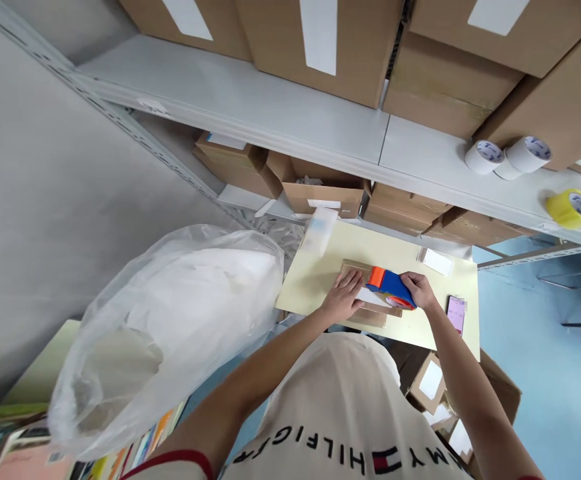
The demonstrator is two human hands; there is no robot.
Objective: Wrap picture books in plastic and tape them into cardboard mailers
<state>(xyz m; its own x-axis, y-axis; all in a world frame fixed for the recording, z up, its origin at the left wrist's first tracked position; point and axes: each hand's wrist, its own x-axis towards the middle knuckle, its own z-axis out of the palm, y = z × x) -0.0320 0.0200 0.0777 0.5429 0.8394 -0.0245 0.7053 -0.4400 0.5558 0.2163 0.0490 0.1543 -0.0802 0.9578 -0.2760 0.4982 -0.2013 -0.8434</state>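
Observation:
On the pale yellow table (315,283), a small cardboard box (354,268) with a white label lies in front of me. My left hand (343,297) rests flat across the box's left part, fingers stretched out. A blue and orange tape dispenser (394,287) is gripped by my right hand (417,288), with the dispenser's orange end over the box's top. Whether tape is stuck to the box cannot be made out. Under the near side of the box another flat piece of cardboard (373,318) shows at the table's edge.
A phone (456,313) and a white-labelled packet (436,261) lie at the table's right. A big clear plastic bag (210,300) bulges on the left. Shelves (330,130) with boxes and tape rolls (573,208) overhang the back. Labelled boxes (428,383) sit below, by my right arm.

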